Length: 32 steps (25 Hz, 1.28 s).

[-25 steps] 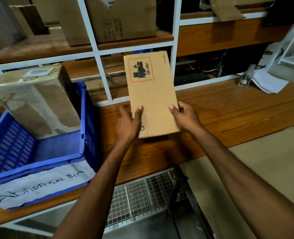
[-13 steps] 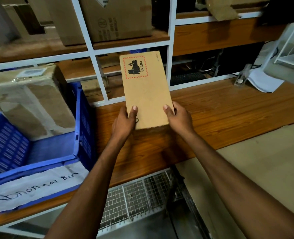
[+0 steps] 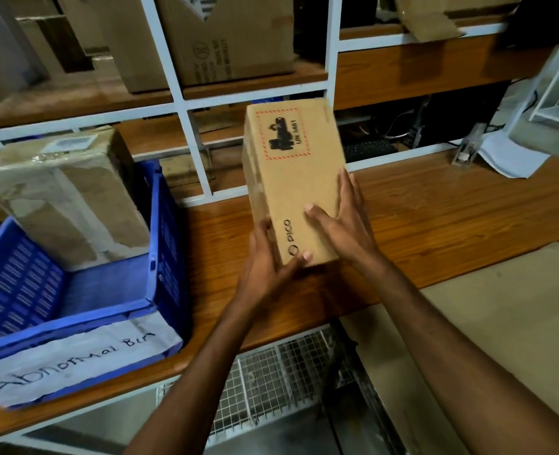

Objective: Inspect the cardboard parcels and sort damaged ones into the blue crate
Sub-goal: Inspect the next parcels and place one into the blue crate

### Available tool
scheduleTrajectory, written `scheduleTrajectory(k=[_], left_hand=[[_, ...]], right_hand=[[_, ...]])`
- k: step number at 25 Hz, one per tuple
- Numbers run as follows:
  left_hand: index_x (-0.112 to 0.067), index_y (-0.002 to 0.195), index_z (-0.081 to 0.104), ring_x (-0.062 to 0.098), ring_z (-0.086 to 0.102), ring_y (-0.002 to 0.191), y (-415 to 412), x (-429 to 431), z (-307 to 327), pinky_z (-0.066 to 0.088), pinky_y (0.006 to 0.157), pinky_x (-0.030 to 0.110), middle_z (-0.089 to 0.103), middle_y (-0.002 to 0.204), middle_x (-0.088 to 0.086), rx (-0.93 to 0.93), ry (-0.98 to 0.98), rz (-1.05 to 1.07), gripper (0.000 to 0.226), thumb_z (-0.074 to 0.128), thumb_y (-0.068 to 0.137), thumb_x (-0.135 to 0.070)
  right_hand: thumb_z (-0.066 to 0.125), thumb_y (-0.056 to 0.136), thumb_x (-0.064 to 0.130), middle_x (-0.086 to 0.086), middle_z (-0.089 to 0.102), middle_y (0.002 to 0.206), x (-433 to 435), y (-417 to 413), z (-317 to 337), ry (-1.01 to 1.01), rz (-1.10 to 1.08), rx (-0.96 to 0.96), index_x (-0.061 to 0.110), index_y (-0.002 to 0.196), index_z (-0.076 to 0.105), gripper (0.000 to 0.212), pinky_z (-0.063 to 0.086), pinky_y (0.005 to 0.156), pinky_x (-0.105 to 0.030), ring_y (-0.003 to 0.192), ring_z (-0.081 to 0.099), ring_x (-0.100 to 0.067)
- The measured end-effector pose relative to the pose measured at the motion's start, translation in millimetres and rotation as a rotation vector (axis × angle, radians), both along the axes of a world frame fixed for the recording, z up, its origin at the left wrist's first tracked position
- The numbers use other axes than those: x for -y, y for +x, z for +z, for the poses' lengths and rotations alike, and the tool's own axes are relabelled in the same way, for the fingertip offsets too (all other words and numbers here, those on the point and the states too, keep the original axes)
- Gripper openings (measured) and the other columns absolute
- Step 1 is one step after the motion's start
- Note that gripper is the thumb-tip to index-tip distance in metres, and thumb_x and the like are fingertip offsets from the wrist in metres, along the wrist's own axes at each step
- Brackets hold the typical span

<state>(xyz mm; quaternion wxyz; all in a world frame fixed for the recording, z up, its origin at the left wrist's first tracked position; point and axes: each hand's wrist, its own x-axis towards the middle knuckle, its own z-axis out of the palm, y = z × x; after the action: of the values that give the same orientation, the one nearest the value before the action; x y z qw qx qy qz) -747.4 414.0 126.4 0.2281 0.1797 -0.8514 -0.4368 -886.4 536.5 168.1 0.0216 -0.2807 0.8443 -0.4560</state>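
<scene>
I hold the brown parcel (image 3: 291,178) over the table (image 3: 435,218), left hand (image 3: 268,261) curled round its near end, right hand (image 3: 340,221) flat on top with straight fingers (image 3: 348,188), and I think I must turn it to check every side before picking the blue crate (image 3: 163,244).

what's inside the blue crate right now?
One large, tape-wrapped brown cardboard parcel stands at the far end of the blue plastic crate, rising above its rim. The crate floor under it is covered, and the crate's left side runs out of frame, so anything there can't be seen.
</scene>
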Motion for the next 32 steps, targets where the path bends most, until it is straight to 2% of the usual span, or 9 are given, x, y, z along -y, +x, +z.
scheduleTrajectory(k=[3,6,10,13,16,20,22,26,32], left_hand=[[-0.028,0.136,0.05,0.008,0.058,0.117,0.7,-8.4,-3.3,0.058,0.082,0.037,0.055,0.137,-0.006,-0.025,-0.08,0.019,0.065,0.045,0.093,-0.076],[-0.026,0.137,0.054,0.007,0.057,0.113,-4.3,-5.5,10.1,0.053,0.088,0.036,0.055,0.134,-0.001,-0.209,0.059,0.219,0.068,0.025,0.1,-0.076],[-0.027,0.164,0.015,0.025,0.035,0.145,-35.9,29.9,34.7,0.036,0.115,0.051,0.02,0.168,0.006,-0.216,0.422,0.413,0.084,0.03,0.098,-0.077],[-0.029,0.163,0.024,0.029,0.035,0.149,-44.8,48.0,46.1,0.028,0.121,0.051,0.033,0.166,0.005,-0.244,0.649,0.424,0.089,0.016,0.094,-0.084],[-0.034,0.152,0.047,0.019,0.048,0.137,-48.9,29.9,47.5,0.037,0.115,0.044,0.051,0.154,-0.001,-0.263,0.729,0.184,0.076,0.014,0.099,-0.077],[-0.015,0.122,0.07,0.015,0.067,0.12,-48.5,4.4,43.8,0.053,0.101,0.038,0.072,0.128,0.001,-0.317,0.669,0.227,0.061,0.036,0.105,-0.063],[-0.021,0.138,0.056,0.012,0.059,0.127,-50.0,5.9,38.4,0.05,0.098,0.033,0.06,0.143,-0.001,-0.231,0.478,0.199,0.054,0.062,0.097,-0.056],[-0.052,0.158,-0.006,0.022,0.026,0.151,-62.3,18.1,34.4,0.034,0.116,0.052,0.008,0.172,-0.004,-0.042,0.323,-0.121,0.122,0.083,0.075,-0.064],[-0.04,0.164,0.009,0.035,0.026,0.154,-81.0,38.1,55.2,0.037,0.115,0.062,0.014,0.172,0.007,-0.126,0.374,0.088,0.087,0.041,0.094,-0.078]], right_hand=[[0.049,0.072,0.093,-0.003,-0.026,0.17,-2.6,2.3,-0.4,0.125,-0.051,-0.075,0.035,0.159,-0.023,0.127,-0.013,0.118,-0.063,0.155,-0.026,-0.029],[0.036,0.068,0.101,-0.001,-0.028,0.169,-21.5,2.7,-18.1,0.261,-0.04,-0.203,0.031,0.16,-0.022,0.13,-0.013,0.117,-0.059,0.154,-0.028,-0.024],[0.03,0.092,0.076,-0.004,0.005,0.173,-50.0,4.2,-33.2,0.147,-0.081,-0.248,0.025,0.166,0.006,0.093,0.011,0.127,-0.047,0.159,0.007,-0.021],[0.028,0.104,0.051,-0.008,0.033,0.166,-74.7,-6.0,-54.6,-0.027,-0.186,-0.235,0.019,0.161,0.03,0.065,0.039,0.117,-0.051,0.149,0.035,-0.027],[0.031,0.101,0.063,-0.01,0.02,0.169,-73.6,-17.6,-64.1,-0.008,-0.248,-0.114,0.02,0.163,0.01,0.079,0.042,0.113,-0.056,0.149,0.031,-0.034],[0.03,0.08,0.089,-0.007,-0.021,0.17,-57.3,-27.8,-40.7,-0.033,-0.306,0.152,0.017,0.161,-0.022,0.12,0.006,0.128,-0.054,0.158,-0.012,-0.026],[0.021,0.074,0.098,-0.002,-0.03,0.168,-52.6,-29.8,-31.9,0.004,-0.157,0.137,0.026,0.16,-0.025,0.121,-0.002,0.128,-0.054,0.156,-0.021,-0.023],[0.038,0.068,0.098,0.007,-0.029,0.168,-25.7,-11.0,-15.6,-0.065,0.055,0.153,0.049,0.151,-0.031,0.119,0.006,0.123,-0.059,0.158,-0.012,-0.022],[0.046,0.07,0.094,0.001,-0.012,0.173,-17.4,-17.5,-5.2,-0.064,-0.057,0.109,0.036,0.159,-0.024,0.127,0.018,0.123,-0.065,0.159,0.003,-0.029]])
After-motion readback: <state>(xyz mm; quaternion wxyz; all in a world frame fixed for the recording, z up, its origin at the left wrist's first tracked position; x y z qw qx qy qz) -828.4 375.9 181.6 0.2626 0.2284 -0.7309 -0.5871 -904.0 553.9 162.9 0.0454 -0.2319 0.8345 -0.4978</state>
